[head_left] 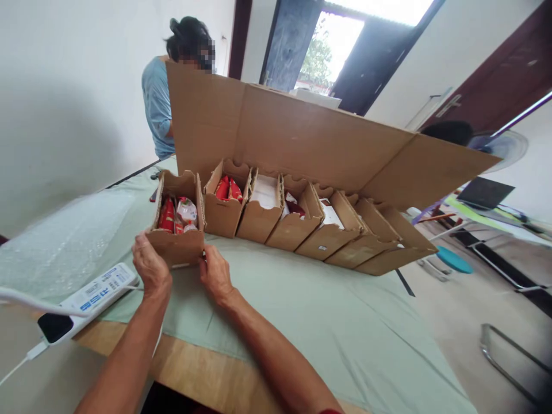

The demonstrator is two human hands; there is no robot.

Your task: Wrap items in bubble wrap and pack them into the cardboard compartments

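A small open cardboard box [175, 248] sits at the left end of a row, its near end toward me. Inside it lie red packets [167, 215] and a white and pink packet [187, 211]. My left hand [150, 263] grips the box's near left corner, and my right hand [215, 273] holds its near right corner. The fingertips are partly hidden against the cardboard. Just right of it stands another cardboard box [223, 217] with red packets [228, 188] in it. Several more cardboard boxes [259, 223] continue the row to the right, some with white things inside.
A tall folded cardboard panel [297, 141] stands behind the row. Bubble wrap [73, 236] and a white power strip [99, 296] with cables lie at left on the green tablecloth [280, 299]. A person in blue [155, 103] is behind the panel. A teal stool [455, 260] stands at right.
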